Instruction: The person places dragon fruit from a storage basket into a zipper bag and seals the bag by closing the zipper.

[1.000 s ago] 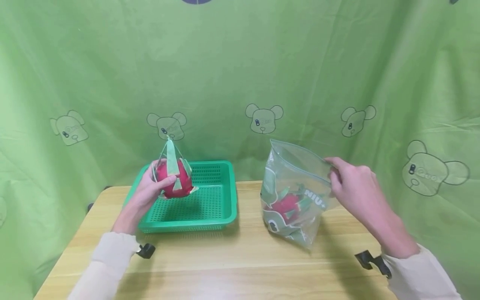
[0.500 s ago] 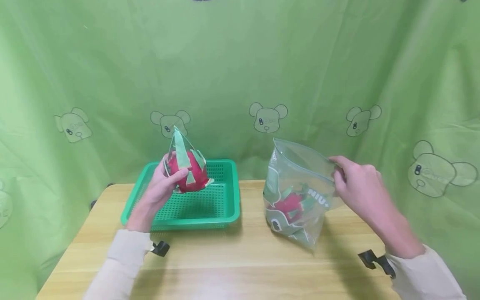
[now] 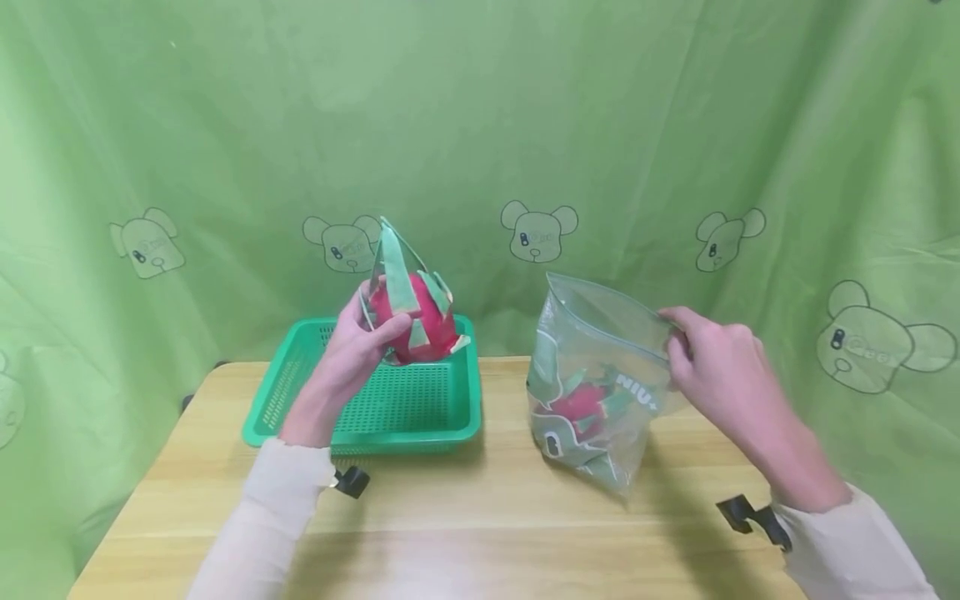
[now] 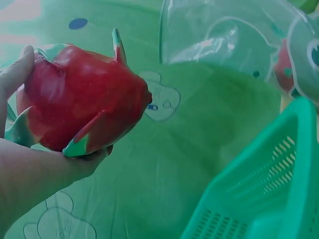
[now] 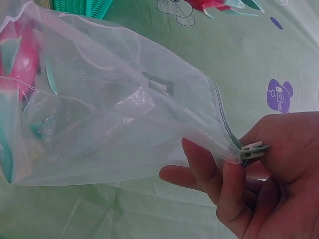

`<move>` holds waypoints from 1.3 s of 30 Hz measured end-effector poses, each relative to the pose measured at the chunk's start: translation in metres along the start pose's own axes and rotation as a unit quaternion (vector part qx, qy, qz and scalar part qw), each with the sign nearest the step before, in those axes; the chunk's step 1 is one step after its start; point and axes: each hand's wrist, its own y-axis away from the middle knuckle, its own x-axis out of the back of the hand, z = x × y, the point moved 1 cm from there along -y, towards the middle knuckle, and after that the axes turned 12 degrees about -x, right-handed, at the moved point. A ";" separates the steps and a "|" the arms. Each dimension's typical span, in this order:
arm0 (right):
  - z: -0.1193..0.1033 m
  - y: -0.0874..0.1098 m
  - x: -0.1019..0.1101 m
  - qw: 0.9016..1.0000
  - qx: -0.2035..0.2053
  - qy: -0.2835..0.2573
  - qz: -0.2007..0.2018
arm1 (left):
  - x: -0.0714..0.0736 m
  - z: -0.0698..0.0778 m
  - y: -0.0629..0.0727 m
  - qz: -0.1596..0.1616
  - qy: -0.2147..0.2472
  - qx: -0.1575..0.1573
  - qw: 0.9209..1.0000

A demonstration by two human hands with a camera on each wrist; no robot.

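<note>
The left hand (image 3: 356, 337) holds a red fruit (image 3: 431, 325), with the thumb on the near side and fingers round the back. The fruit looks like a dragon fruit, and it is up in the air above the far part of the green basket (image 3: 420, 435), not touching it. It looks round and firm, with smooth, shiny skin, so it might slip a bit. I can't tell if it is real or a toy, so it could be heavy or light. The green leaves (image 3: 397, 267) stick up thin and long and could bend or snap. The fat red middle seems the best place to hold.

The right hand (image 3: 723, 367) pinches the top right corner of a clear bag (image 3: 555, 375), next to its little zip slider (image 5: 252, 150). The bag looks thin, floppy and light, so its zip edge seems the best place to hold. Its top gapes a bit. Another red and green fruit (image 3: 581, 404) sits low inside.

The bag stands to the right of the basket, and both are on a pale wood table (image 3: 480, 517) that looks smooth and a little shiny. Behind it, a green curtain (image 3: 450, 125) with animal faces hangs in folds on the far side, left and right.
</note>
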 end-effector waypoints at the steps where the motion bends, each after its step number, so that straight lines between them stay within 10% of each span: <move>1: -0.001 0.000 0.000 1.000 0.001 0.000 0.001 | -0.003 0.002 -0.001 -0.003 0.008 -0.004 1.000; 39: -0.015 -0.003 0.003 0.999 -0.037 -0.031 -0.016 | -0.127 0.032 -0.053 -0.019 0.120 -0.100 0.988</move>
